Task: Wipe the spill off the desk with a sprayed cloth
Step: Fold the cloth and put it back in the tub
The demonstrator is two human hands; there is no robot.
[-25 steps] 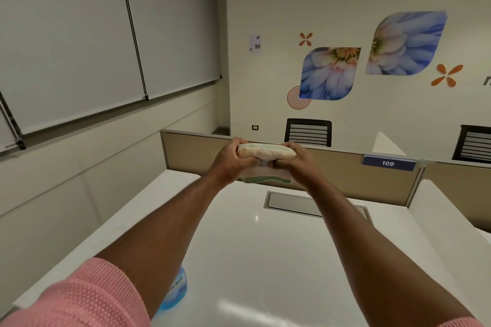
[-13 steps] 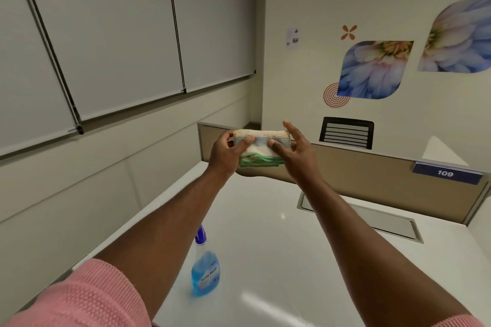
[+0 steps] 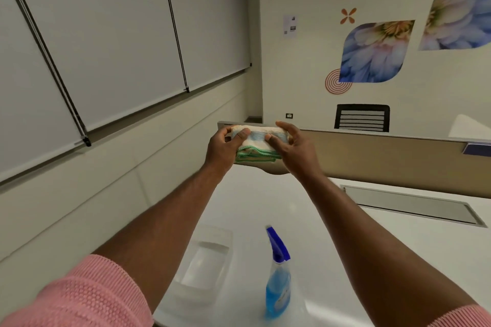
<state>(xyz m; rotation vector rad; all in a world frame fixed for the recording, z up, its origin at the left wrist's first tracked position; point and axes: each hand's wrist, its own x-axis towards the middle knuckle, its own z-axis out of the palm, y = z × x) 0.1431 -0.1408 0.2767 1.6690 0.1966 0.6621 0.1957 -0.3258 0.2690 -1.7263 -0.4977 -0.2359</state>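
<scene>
**Fingers of both hands grasping a folded cloth above the desk**

Fingers (image 3: 240, 135) of the left hand (image 3: 221, 150) curl round the left end of the cloth (image 3: 256, 145), thumb pressed on its near face. The right hand (image 3: 297, 150) grips the right end in the same way, thumb on the near face and remaining fingers wrapped over the top and far side. Both hands are closed on the cloth, which is held level between them in the air, over the far part of the desk (image 3: 332, 241) and in front of the partition (image 3: 385, 159) along the desk's far edge. The cloth is folded into a thick pad: pale cream on top, a light blue band across the near face, green-stitched edges stacked at the bottom.

Both forearms are bare and extended forward; pink knitted sleeves (image 3: 79, 297) are pushed up near the elbows.

On the desk, close to the near edge and between the two forearms, a spray bottle (image 3: 277, 279) stands upright, with a blue trigger head and blue liquid inside. Just left of the bottle, toward the desk's left edge, lies a clear wet-looking patch (image 3: 204, 260) that reflects the light; its outline is blurred. A grey cable hatch (image 3: 414, 207) is set into the desk surface near the far right edge.

Beyond the partition stands a black chair (image 3: 362, 118) against a wall bearing flower decals (image 3: 374, 53). Roller blinds (image 3: 106, 42) cover the wall to the left.
</scene>
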